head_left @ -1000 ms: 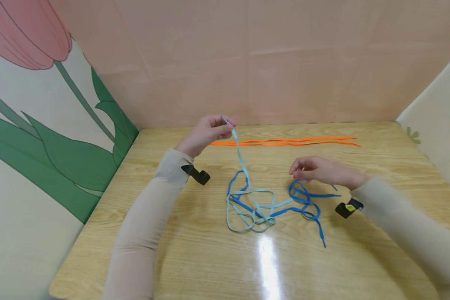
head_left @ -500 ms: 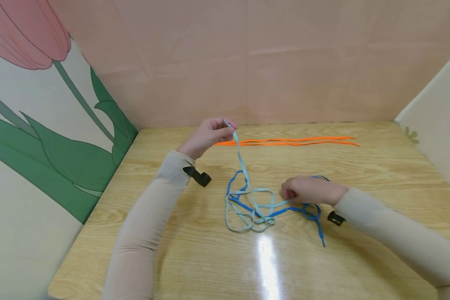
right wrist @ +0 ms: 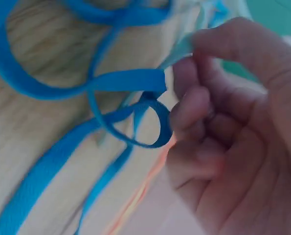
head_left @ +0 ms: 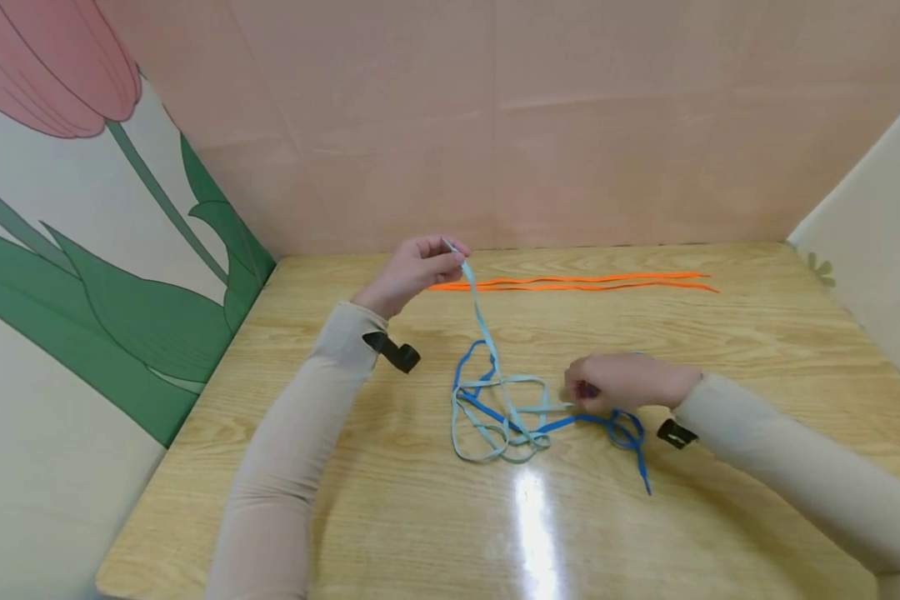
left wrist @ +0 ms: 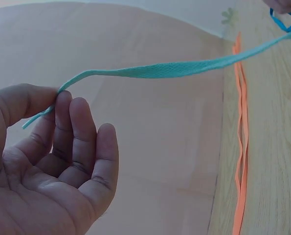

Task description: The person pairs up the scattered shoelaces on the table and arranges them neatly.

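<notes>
My left hand (head_left: 416, 271) is raised over the back of the table and pinches one end of a light-blue shoelace (head_left: 483, 327) between thumb and index finger. Its short tip sticks out past the fingers in the left wrist view. From there the lace runs down to a loose, looped heap on the table. At the right of this heap, my right hand (head_left: 622, 381) pinches another stretch of the light-blue lace (right wrist: 181, 50) with thumb and forefinger. A darker blue shoelace (head_left: 562, 423) tangles through the heap and coils beside the right fingers; the hand partly hides it in the head view.
Two orange shoelaces (head_left: 675, 275) lie stretched side by side along the back of the wooden table (head_left: 390, 517). A pinkish wall covering (head_left: 607, 167) rises behind the table, and a tulip-printed panel (head_left: 135, 333) stands on the left.
The right hand has come down and left onto the tangle and now pinches the light-blue lace, covering the dark-blue coils. My left hand stays almost still with its lace end.
</notes>
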### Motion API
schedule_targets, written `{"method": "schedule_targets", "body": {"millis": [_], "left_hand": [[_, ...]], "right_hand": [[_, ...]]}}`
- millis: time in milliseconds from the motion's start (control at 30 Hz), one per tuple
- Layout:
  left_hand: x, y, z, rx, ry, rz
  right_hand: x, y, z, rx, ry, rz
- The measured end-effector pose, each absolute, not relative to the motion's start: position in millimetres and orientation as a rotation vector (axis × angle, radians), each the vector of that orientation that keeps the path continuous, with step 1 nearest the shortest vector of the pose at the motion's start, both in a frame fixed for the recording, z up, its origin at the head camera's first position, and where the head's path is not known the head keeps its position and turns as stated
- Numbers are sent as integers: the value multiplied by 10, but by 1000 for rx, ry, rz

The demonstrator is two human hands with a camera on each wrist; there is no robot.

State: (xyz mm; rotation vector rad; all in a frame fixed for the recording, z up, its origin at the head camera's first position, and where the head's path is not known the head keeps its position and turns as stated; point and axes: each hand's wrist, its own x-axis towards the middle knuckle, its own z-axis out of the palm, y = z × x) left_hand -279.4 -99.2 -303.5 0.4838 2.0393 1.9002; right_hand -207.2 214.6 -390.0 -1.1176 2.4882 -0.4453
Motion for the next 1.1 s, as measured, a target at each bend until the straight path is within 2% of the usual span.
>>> {"method": "schedule_targets", "body": {"millis": [433, 800, 933, 1100], "left_hand": [[-2816, -1077, -2977, 462, 2022, 1935], [-2971, -1402, -2906, 276, 2053, 2150], [-3098, -1637, -2962, 104, 2024, 2316], [-3201, -1945, -3112, -93, 1962, 2479]], "right_hand": [[-2267, 2432, -3422, -1166, 2106, -1574], [-2603, 3145, -3378, -890, 1389, -2430], [-2749, 3504, -3405, -712, 1329, -2585], [-2881, 3896, -3477, -513, 1523, -2488]]}}
